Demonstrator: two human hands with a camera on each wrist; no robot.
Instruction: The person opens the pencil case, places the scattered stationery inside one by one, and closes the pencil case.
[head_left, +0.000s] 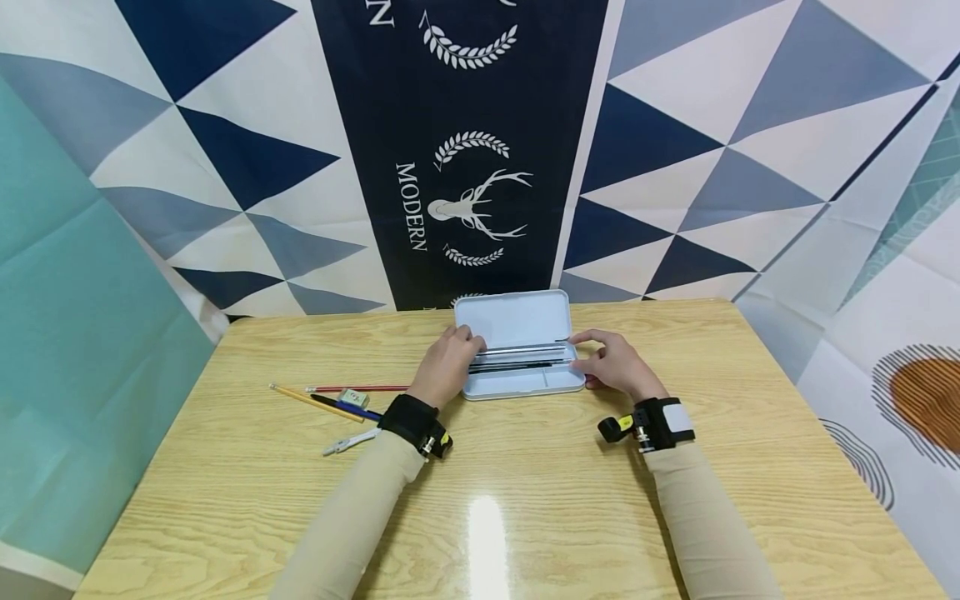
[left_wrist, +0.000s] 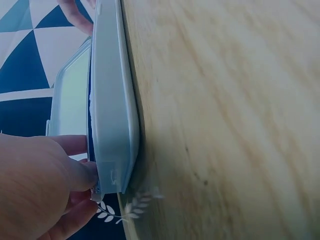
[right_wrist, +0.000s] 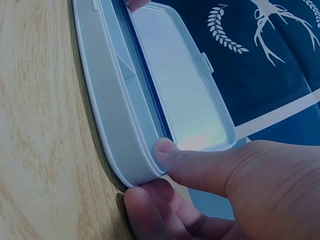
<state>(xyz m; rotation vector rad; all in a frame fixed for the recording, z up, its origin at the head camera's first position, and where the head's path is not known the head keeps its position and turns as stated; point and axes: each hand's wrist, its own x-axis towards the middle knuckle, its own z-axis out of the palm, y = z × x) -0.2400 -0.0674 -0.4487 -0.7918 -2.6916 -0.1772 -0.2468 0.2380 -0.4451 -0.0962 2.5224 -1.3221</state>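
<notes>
While a geometric backdrop (head_left: 465, 100) with white laurels and an antlered head fills the far side, here's the wooden table (head_left: 555, 500) spread out below it, a bright glare near its front. Two beige sleeves come in, left sleeve (head_left: 360, 508) and right sleeve (head_left: 708, 517), both angling in toward the middle.

And there's the centrepiece: a pale blue pencil case (head_left: 506, 385), at the table's far side, lying flat, its lid (head_left: 513, 317) raised at the back.

On to the hands! The right hand (head_left: 617, 367) has a firm pinch on the case's right end, thumb over the rim, other fingers curled against the outside. Across at the other end, the left hand (head_left: 447, 364) has thumb and index finger closed on a dark strip (right_wrist: 154, 95), which runs lengthwise along the case. Whether the right thumb touches that strip too, I can't tell.

Black wristbands next, left wristband (head_left: 408, 418) and right wristband (head_left: 663, 422), each carrying a small device.

Over on the left, a loose cluster! A yellow pencil (head_left: 296, 394) slants across the wood; a red pencil (head_left: 352, 388) points toward the left hand, its far end hidden. A black pen (head_left: 330, 404) and a blue pen (head_left: 360, 411) lie near them, a metal compass (head_left: 351, 442) just in front, and, smallest of the bunch, an eraser (head_left: 354, 397) right beside the pens.
</notes>
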